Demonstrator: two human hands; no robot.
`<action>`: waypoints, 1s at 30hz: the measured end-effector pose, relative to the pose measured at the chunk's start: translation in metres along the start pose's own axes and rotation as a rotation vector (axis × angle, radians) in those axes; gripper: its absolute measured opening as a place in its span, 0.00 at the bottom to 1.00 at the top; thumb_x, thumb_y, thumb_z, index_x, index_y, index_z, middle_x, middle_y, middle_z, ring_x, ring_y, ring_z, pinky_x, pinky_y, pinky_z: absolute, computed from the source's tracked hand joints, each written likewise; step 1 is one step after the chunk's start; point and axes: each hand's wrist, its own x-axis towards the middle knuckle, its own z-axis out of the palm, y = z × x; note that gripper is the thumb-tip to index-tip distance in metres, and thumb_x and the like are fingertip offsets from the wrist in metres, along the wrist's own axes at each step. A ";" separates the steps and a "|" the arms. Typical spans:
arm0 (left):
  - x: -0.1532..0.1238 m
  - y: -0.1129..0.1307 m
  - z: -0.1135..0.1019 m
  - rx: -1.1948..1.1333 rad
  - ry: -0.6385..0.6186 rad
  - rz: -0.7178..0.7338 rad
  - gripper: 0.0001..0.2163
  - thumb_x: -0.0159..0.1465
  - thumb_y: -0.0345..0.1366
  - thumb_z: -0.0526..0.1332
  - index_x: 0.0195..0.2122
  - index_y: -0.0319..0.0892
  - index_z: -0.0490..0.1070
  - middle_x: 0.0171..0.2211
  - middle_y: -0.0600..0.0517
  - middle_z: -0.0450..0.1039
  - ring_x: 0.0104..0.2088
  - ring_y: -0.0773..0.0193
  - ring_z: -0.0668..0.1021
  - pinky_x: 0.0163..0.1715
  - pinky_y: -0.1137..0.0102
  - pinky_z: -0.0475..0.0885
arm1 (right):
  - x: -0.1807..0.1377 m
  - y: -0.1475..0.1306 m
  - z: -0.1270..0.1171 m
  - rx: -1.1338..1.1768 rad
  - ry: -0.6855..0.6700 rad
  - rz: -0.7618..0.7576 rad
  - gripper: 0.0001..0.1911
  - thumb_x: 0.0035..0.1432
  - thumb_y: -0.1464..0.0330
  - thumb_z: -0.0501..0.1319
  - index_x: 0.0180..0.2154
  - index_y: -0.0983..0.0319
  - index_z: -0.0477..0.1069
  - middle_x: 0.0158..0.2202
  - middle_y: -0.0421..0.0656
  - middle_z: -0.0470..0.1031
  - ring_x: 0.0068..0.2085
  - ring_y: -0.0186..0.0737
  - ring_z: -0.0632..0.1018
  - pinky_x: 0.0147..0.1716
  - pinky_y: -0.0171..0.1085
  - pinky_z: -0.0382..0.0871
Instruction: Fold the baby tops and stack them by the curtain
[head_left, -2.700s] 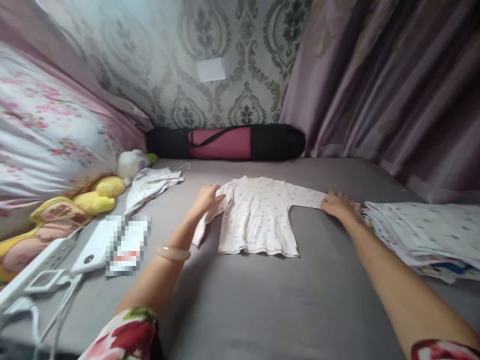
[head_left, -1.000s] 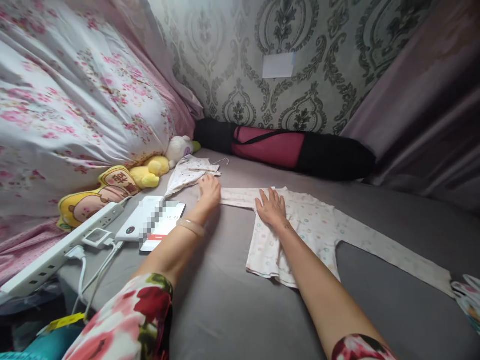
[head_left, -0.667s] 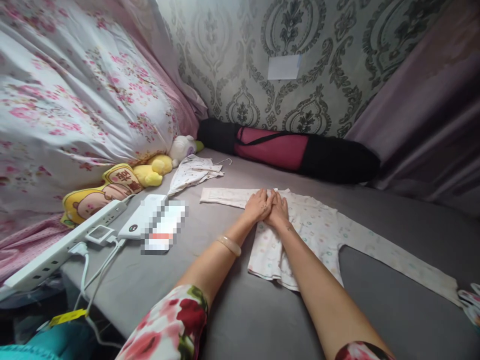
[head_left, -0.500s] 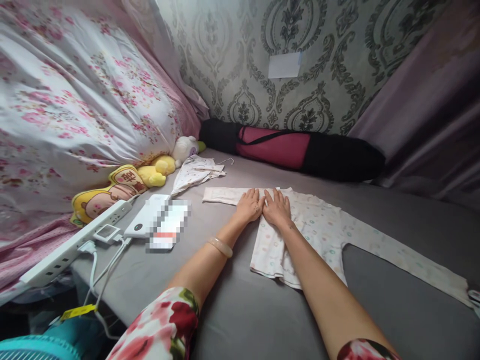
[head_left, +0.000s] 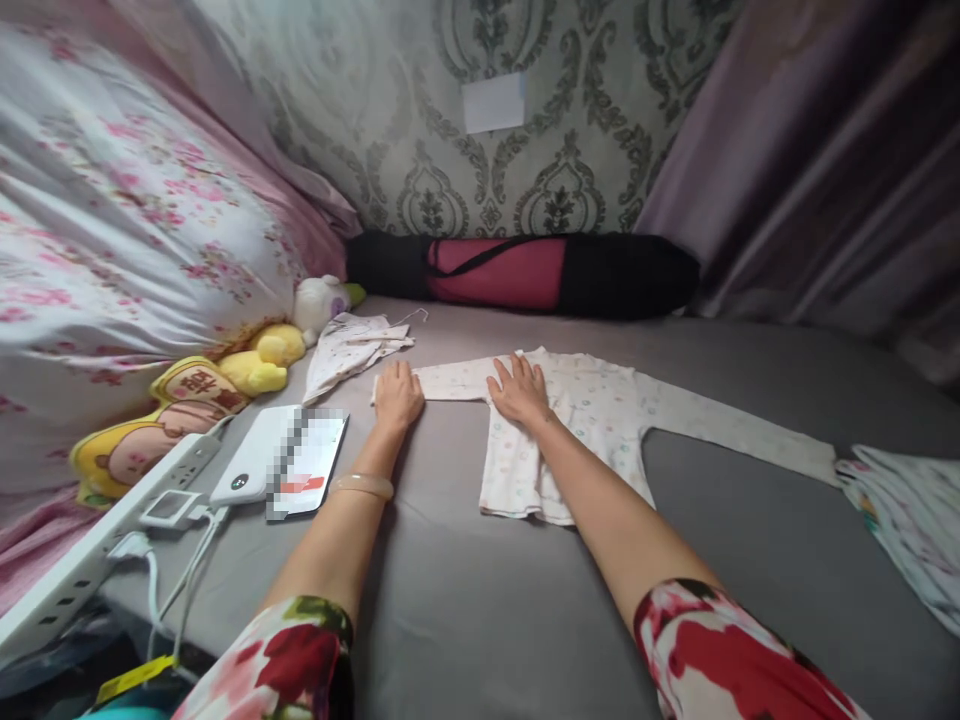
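Note:
A small white long-sleeved shirt with a faint dotted print lies flat on the grey bed sheet, both sleeves stretched out sideways. My left hand lies flat and open on the end of the shirt's left sleeve. Fingers spread, my right hand presses on the shirt's left shoulder, near the collar. Neither hand holds anything.
Another small garment lies crumpled beyond my left hand. Plush toys, a white power bank, a phone and a power strip line the left side. A pile of clothes sits right. A black-pink rolled bag lies by the wall.
My hands were side by side on the shirt's shoulder; my left hand has slid outward along the left sleeve to its end. The right hand stays on the shoulder. The view swung right.

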 end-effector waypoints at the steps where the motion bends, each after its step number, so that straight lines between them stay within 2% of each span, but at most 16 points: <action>1: -0.002 0.001 -0.002 -0.009 0.045 0.019 0.20 0.69 0.34 0.46 0.57 0.30 0.63 0.60 0.33 0.62 0.61 0.48 0.65 0.59 0.58 0.58 | 0.001 0.001 -0.004 0.046 -0.017 -0.007 0.31 0.68 0.55 0.45 0.67 0.59 0.53 0.70 0.50 0.46 0.70 0.50 0.46 0.66 0.52 0.34; 3: -0.007 0.005 -0.007 -0.033 0.115 0.073 0.19 0.69 0.35 0.46 0.57 0.30 0.63 0.61 0.33 0.60 0.61 0.48 0.62 0.59 0.60 0.56 | 0.003 0.008 -0.014 0.191 -0.055 -0.008 0.32 0.67 0.55 0.46 0.67 0.62 0.52 0.70 0.51 0.48 0.70 0.47 0.48 0.66 0.50 0.37; 5: -0.013 0.008 -0.013 -0.052 0.139 0.124 0.18 0.70 0.36 0.46 0.56 0.31 0.63 0.59 0.34 0.61 0.61 0.50 0.61 0.60 0.60 0.54 | -0.001 0.022 -0.028 0.381 -0.026 0.013 0.31 0.68 0.59 0.45 0.67 0.66 0.52 0.68 0.52 0.53 0.68 0.42 0.55 0.65 0.42 0.47; 7: -0.020 0.011 -0.020 -0.060 0.135 0.144 0.17 0.71 0.37 0.46 0.54 0.30 0.64 0.58 0.34 0.61 0.59 0.50 0.62 0.59 0.58 0.53 | -0.016 0.047 -0.043 0.506 0.104 0.040 0.28 0.67 0.63 0.48 0.64 0.68 0.58 0.64 0.53 0.62 0.63 0.39 0.65 0.60 0.35 0.57; 9: -0.029 0.016 -0.026 -0.044 0.111 0.133 0.17 0.70 0.38 0.48 0.51 0.30 0.66 0.56 0.34 0.62 0.56 0.49 0.63 0.57 0.55 0.55 | -0.044 0.078 -0.057 0.543 0.232 0.079 0.24 0.63 0.67 0.52 0.58 0.68 0.65 0.56 0.52 0.72 0.55 0.38 0.73 0.53 0.33 0.64; 11: -0.040 0.025 -0.031 -0.021 0.033 0.106 0.15 0.69 0.39 0.50 0.46 0.33 0.70 0.52 0.35 0.65 0.53 0.48 0.65 0.53 0.53 0.58 | -0.081 0.110 -0.071 0.535 0.262 0.188 0.18 0.62 0.68 0.51 0.50 0.66 0.72 0.45 0.48 0.79 0.43 0.38 0.79 0.44 0.33 0.69; 13: -0.055 0.038 -0.037 -0.023 -0.119 0.095 0.15 0.68 0.41 0.51 0.40 0.36 0.73 0.47 0.38 0.69 0.50 0.48 0.69 0.50 0.54 0.61 | -0.123 0.135 -0.083 0.478 0.193 0.292 0.15 0.63 0.66 0.51 0.40 0.64 0.75 0.34 0.44 0.80 0.32 0.36 0.79 0.35 0.32 0.68; 15: -0.072 0.052 -0.042 -0.063 -0.284 0.124 0.16 0.66 0.45 0.53 0.35 0.39 0.75 0.43 0.40 0.71 0.48 0.48 0.71 0.47 0.55 0.63 | -0.161 0.147 -0.090 0.348 0.097 0.360 0.16 0.62 0.64 0.52 0.32 0.63 0.75 0.26 0.42 0.77 0.26 0.36 0.76 0.28 0.32 0.64; 18: -0.097 0.070 -0.050 -0.121 -0.407 0.183 0.18 0.64 0.49 0.54 0.31 0.41 0.76 0.40 0.41 0.72 0.46 0.49 0.73 0.45 0.58 0.65 | -0.203 0.142 -0.092 0.157 -0.007 0.403 0.20 0.61 0.58 0.53 0.24 0.62 0.71 0.23 0.43 0.75 0.26 0.37 0.73 0.24 0.33 0.56; 21: -0.118 0.080 -0.053 -0.161 -0.433 0.201 0.18 0.62 0.50 0.55 0.30 0.42 0.75 0.38 0.43 0.72 0.45 0.51 0.73 0.44 0.61 0.65 | -0.226 0.121 -0.088 0.093 -0.047 0.453 0.18 0.60 0.55 0.55 0.25 0.60 0.71 0.27 0.43 0.76 0.29 0.39 0.74 0.26 0.34 0.54; 25: -0.135 0.082 -0.054 -0.220 -0.430 0.211 0.18 0.60 0.51 0.56 0.27 0.42 0.72 0.37 0.44 0.70 0.43 0.52 0.73 0.43 0.62 0.65 | -0.242 0.098 -0.083 0.039 -0.037 0.475 0.14 0.60 0.58 0.55 0.28 0.59 0.68 0.30 0.44 0.77 0.32 0.41 0.74 0.27 0.35 0.52; 30: -0.138 0.082 -0.055 -0.375 -0.438 0.211 0.17 0.56 0.51 0.56 0.23 0.43 0.67 0.31 0.47 0.69 0.36 0.56 0.73 0.37 0.66 0.66 | -0.248 0.090 -0.082 0.117 0.042 0.420 0.08 0.60 0.65 0.54 0.28 0.59 0.63 0.31 0.42 0.75 0.32 0.37 0.73 0.28 0.34 0.53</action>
